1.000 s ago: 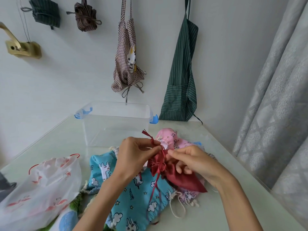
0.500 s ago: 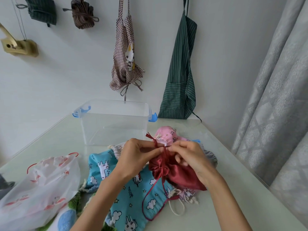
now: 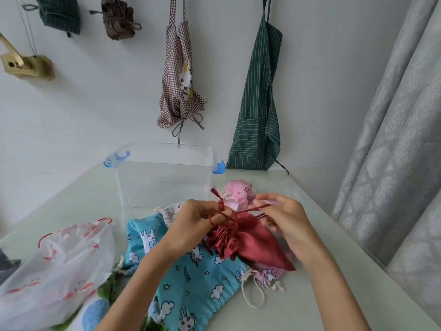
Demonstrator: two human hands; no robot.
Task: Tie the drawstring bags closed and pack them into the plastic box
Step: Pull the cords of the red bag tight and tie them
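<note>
A small dark red satin drawstring bag (image 3: 253,244) lies gathered at its mouth on top of a blue cartoon-print bag (image 3: 191,275). My left hand (image 3: 198,218) pinches one end of the red drawstring (image 3: 220,205), with a loop around a finger. My right hand (image 3: 286,218) grips the other strand and holds it taut to the right. A pink printed bag (image 3: 238,193) sits just behind them. The clear plastic box (image 3: 164,173) with blue latches stands beyond, with nothing visible inside.
A white translucent bag (image 3: 55,268) with red flamingo print lies at the left, with a green and blue bag partly under it. Aprons and pouches hang on the wall behind. A grey curtain (image 3: 393,139) hangs close to the table's right edge.
My hands have moved apart, the right pulling its strand out to the right. The long loop of cord that hung over the blue bag has been drawn up.
</note>
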